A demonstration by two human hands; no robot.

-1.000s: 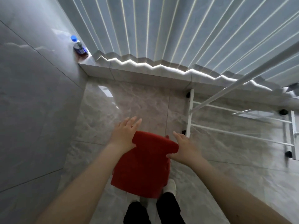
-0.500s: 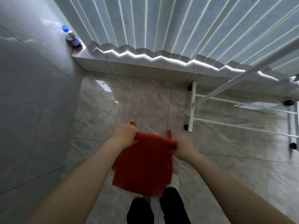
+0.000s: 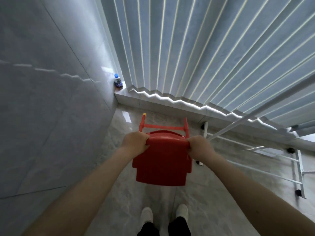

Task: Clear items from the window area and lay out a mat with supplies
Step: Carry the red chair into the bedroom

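Note:
A red plastic chair (image 3: 162, 164) hangs tilted above the floor in front of me, its legs pointing toward the window. My left hand (image 3: 135, 143) grips its top edge on the left. My right hand (image 3: 199, 147) grips the same edge on the right. One leg tip has a yellow cap (image 3: 144, 114). A dark bottle with a blue cap (image 3: 118, 81) stands on the window sill (image 3: 153, 101) in the far left corner, against the wall.
A white metal drying rack (image 3: 255, 150) stands on the floor to the right, with a bar slanting up past the chair. Pleated blinds (image 3: 204, 48) cover the window. A tiled wall (image 3: 51, 99) runs close along the left. My feet (image 3: 163, 214) stand on the marble floor.
Both hands went from resting on the chair's top edge to gripping it. The chair has been lifted off the floor and tipped, so its legs now show.

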